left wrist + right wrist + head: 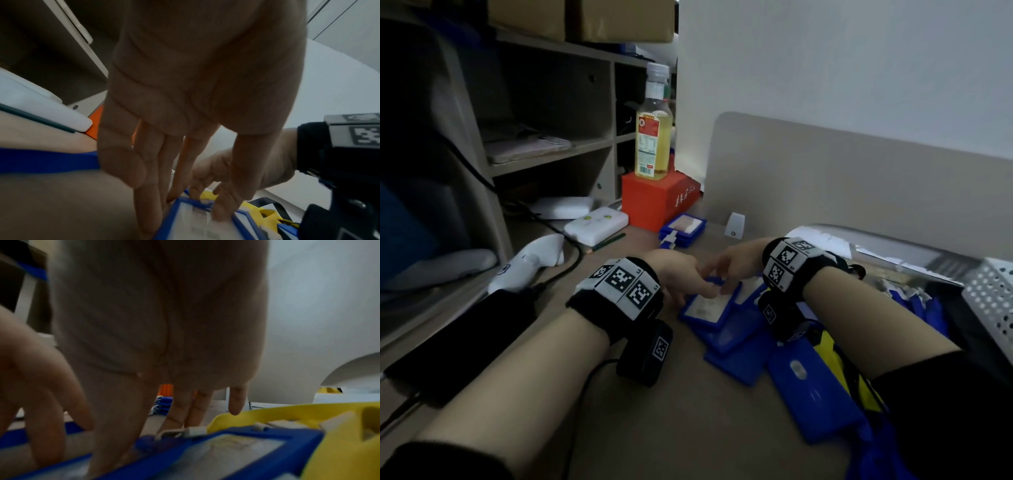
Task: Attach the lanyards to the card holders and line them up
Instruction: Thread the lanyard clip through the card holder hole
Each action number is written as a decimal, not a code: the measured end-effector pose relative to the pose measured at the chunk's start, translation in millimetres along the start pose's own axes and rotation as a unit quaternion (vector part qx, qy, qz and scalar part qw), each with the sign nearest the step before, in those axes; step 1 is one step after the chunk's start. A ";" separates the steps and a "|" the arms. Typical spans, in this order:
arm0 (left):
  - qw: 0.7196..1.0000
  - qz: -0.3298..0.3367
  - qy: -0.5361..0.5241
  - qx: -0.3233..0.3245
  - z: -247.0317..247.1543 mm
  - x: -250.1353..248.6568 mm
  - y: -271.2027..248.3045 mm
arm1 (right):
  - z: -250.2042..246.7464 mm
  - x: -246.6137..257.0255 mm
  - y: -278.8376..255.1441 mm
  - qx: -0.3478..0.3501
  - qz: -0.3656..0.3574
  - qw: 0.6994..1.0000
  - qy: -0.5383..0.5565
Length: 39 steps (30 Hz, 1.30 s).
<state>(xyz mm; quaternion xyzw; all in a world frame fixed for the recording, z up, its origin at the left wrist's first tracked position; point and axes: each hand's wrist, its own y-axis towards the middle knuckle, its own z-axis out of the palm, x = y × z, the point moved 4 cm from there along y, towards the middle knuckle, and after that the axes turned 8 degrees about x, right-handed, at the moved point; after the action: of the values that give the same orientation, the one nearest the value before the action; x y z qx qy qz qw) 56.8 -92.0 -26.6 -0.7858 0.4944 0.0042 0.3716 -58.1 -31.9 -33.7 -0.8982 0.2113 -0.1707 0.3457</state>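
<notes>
Several blue card holders lie in a loose pile on the desk. The top card holder (708, 306) (197, 225) (236, 449) faces up with its white insert showing. My left hand (688, 291) (183, 219) reaches down onto its left edge, fingers fairly straight, thumb resting on its face. My right hand (722, 274) (139, 449) touches its top end beside a small white clip (185, 433), thumb pressed on the frame. A yellow lanyard (828, 349) (287, 410) lies just right of it. Whether either hand pinches anything is hidden.
A second stack of card holders (683, 228) sits at the back by an orange box (657, 198) with a bottle (654, 137) on top. A perforated metal basket (989, 298) stands at the right. A black device (458, 339), cables and white gadgets lie left.
</notes>
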 end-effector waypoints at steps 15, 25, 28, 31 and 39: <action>0.982 0.026 0.188 0.011 23.2 -47.4 11.5 | 21.1 -49.4 -36.4 -0.121 0.054 0.991 0.013; 0.960 0.028 0.194 -0.199 16.8 -74.5 -5.4 | 36.2 -66.4 -83.7 -0.208 0.010 0.971 0.119; 0.960 0.053 0.150 -0.232 16.4 -83.6 -13.0 | 42.0 -72.9 -94.6 -0.265 -0.001 0.949 0.168; 0.952 0.090 0.089 -0.279 14.4 -90.8 -20.6 | 48.1 -81.1 -108.9 -0.338 -0.011 0.907 0.250; 0.921 0.243 -0.304 -0.035 43.2 -120.6 -31.7 | 64.1 -85.2 -155.4 -0.473 -0.111 0.747 0.454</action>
<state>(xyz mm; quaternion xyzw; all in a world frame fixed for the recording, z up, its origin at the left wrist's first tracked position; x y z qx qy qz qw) 35.5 34.2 5.6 -0.6149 0.5331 0.3498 0.4640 -61.0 150.1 15.3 -0.7805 0.2955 -0.4735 -0.2817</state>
